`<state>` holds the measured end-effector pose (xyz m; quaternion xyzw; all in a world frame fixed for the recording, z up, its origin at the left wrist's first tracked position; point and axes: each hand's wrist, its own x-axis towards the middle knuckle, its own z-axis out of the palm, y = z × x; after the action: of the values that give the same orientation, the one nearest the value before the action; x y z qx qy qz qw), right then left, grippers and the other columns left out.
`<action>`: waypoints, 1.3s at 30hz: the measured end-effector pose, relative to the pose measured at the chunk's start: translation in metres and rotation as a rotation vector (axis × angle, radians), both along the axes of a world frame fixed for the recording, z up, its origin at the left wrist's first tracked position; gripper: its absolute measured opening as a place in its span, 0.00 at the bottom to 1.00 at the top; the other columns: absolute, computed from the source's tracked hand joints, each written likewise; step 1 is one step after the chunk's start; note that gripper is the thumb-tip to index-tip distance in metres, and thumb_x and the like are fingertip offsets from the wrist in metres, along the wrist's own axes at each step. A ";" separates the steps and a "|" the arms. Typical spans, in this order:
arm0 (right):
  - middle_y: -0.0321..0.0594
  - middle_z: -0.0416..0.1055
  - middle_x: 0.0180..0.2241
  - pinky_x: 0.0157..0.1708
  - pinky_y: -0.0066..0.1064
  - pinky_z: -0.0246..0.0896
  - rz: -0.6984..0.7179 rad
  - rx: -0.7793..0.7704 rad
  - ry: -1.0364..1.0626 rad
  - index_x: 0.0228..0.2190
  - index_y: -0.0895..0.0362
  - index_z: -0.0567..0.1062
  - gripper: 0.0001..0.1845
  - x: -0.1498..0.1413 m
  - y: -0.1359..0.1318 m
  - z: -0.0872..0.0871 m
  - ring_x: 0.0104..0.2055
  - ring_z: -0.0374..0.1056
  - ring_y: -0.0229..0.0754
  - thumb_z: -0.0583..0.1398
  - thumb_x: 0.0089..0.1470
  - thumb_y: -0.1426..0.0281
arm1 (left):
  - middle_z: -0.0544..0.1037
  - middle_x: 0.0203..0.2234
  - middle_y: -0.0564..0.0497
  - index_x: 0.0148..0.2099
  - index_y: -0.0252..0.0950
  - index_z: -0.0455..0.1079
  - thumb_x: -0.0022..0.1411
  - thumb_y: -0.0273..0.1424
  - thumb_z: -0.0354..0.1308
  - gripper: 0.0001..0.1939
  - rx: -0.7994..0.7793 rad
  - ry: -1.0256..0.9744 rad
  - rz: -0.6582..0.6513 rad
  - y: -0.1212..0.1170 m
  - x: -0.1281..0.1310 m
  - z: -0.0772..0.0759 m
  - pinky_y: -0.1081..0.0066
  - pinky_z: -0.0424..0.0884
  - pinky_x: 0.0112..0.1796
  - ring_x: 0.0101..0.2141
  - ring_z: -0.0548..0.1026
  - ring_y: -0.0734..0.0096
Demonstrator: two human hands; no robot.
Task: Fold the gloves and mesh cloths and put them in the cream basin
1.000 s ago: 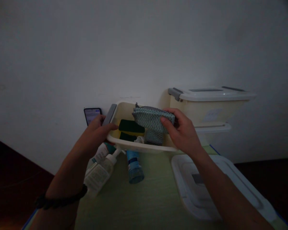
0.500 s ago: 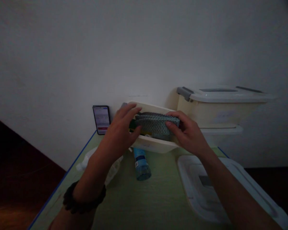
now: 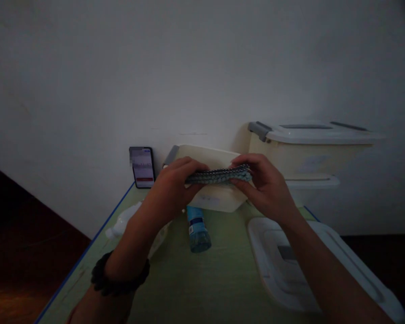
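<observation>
Both hands pinch a folded grey-green patterned cloth (image 3: 219, 175) with a dark checked edge, held level above an open cream storage box (image 3: 216, 201). My left hand (image 3: 175, 182) grips its left end, thumb below and fingers on top. At the right end, my right hand (image 3: 265, 184) is closed on it in the same way. The cloth and hands cover much of the box's opening, so its contents are hidden. Just in front of the box lies a clear plastic bottle with a blue label (image 3: 198, 229).
A phone (image 3: 143, 167) leans against the wall at the left. Beside my left forearm lies a whitish clear bottle (image 3: 121, 221). A lidded cream box (image 3: 310, 157) stands at the right rear. A loose white lid (image 3: 273, 256) rests on the green table (image 3: 195, 288) under my right forearm.
My left hand has closed on the cloth's left end. The cloth has come up out of the box and turned from its broad face to a flat, edge-on position.
</observation>
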<state>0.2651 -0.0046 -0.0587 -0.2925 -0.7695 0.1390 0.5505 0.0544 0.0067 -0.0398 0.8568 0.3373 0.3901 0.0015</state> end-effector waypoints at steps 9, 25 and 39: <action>0.40 0.71 0.41 0.44 0.33 0.63 0.088 -0.053 -0.057 0.33 0.55 0.69 0.10 0.002 -0.005 0.007 0.44 0.68 0.39 0.63 0.48 0.78 | 0.75 0.32 0.51 0.35 0.34 0.70 0.51 0.19 0.60 0.08 0.110 -0.078 -0.052 -0.006 -0.001 0.005 0.73 0.69 0.36 0.34 0.73 0.72; 0.32 0.70 0.24 0.20 0.27 0.70 0.413 -0.570 0.192 0.33 0.56 0.68 0.10 0.012 -0.011 0.014 0.21 0.71 0.35 0.57 0.57 0.62 | 0.77 0.26 0.50 0.29 0.35 0.73 0.61 0.31 0.53 0.10 -0.683 -0.487 -0.409 -0.007 -0.018 0.006 0.65 0.76 0.32 0.30 0.76 0.68; 0.25 0.66 0.20 0.10 0.21 0.61 0.102 -0.567 0.360 0.45 0.49 0.66 0.14 0.010 -0.020 0.028 0.11 0.63 0.30 0.59 0.55 0.69 | 0.55 0.61 0.43 0.61 0.48 0.44 0.51 0.41 0.63 0.41 -0.223 -0.224 -0.285 -0.020 -0.011 0.013 0.65 0.76 0.38 0.51 0.69 0.55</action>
<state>0.2753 -0.0249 -0.0308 -0.3658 -0.6041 0.4243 0.5667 0.0436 -0.0130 -0.0269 0.8415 0.2516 0.4391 0.1890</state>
